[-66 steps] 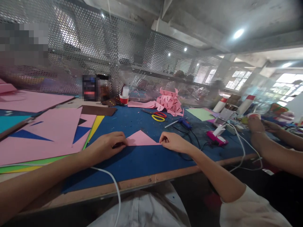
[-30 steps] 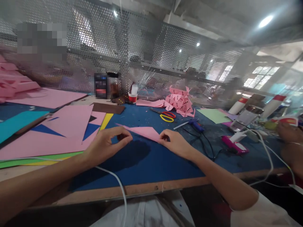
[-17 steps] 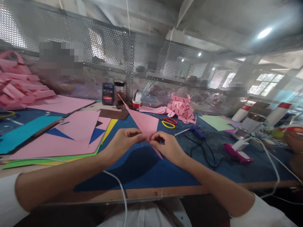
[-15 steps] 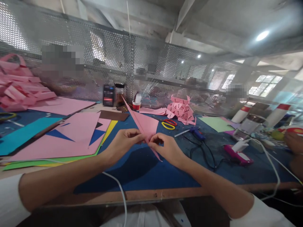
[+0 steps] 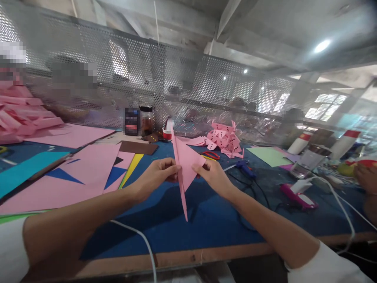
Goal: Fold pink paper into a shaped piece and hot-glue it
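Note:
A pink paper triangle (image 5: pixel 185 162) stands upright in the air above the blue table mat (image 5: pixel 206 220), one long point reaching down toward the mat. My left hand (image 5: pixel 157 175) pinches its left edge with closed fingers. My right hand (image 5: pixel 213 176) grips its right corner, fingers also closed. Both hands hover over the middle of the mat, near its front half.
Large pink sheets (image 5: pixel 73 173) over blue, yellow and green card lie at the left. Red and yellow scissors (image 5: pixel 210 155), a pile of pink cut pieces (image 5: pixel 224 137), a blue glue gun (image 5: pixel 243 167), a pink device (image 5: pixel 299 196) with cables and another person's hand (image 5: pixel 366 177) are at the right.
The pink triangle, lying flat on the mat earlier, has been lifted and turned upright; both hands rose with it and now hold it by opposite sides.

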The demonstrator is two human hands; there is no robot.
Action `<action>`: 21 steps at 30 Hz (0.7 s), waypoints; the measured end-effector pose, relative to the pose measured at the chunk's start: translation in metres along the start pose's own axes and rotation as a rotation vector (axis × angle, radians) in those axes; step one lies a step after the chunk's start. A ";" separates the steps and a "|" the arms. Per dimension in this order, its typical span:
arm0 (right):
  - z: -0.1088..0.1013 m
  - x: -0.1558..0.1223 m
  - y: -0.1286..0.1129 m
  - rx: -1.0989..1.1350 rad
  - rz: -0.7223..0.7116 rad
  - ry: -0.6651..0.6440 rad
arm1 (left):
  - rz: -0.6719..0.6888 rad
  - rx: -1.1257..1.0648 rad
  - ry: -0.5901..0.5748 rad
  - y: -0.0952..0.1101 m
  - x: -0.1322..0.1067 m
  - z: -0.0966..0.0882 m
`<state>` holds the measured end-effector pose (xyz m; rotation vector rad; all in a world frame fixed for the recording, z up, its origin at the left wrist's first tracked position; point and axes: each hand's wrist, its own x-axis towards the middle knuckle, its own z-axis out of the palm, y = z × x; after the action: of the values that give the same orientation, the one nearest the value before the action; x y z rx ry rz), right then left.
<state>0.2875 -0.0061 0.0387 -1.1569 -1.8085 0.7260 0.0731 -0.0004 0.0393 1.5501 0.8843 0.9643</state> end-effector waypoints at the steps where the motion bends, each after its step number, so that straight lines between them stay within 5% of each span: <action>1: 0.000 0.001 0.003 0.023 0.007 -0.010 | -0.010 -0.009 0.001 -0.003 0.002 0.000; 8: -0.019 0.001 0.025 -0.025 0.067 -0.065 | -0.087 0.016 -0.006 -0.022 0.013 -0.008; 13: -0.068 0.006 0.042 -0.304 0.050 0.033 | -0.180 0.164 0.028 -0.031 0.014 -0.023; 18: -0.121 0.012 0.081 -0.580 0.119 0.275 | -0.237 0.356 -0.064 -0.040 0.017 -0.030; 21: -0.138 0.007 0.098 -0.778 0.234 0.248 | -0.310 0.428 -0.053 -0.044 0.021 -0.031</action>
<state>0.4490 0.0439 0.0271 -1.8862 -1.7945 -0.0435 0.0511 0.0373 0.0027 1.7145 1.3094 0.5293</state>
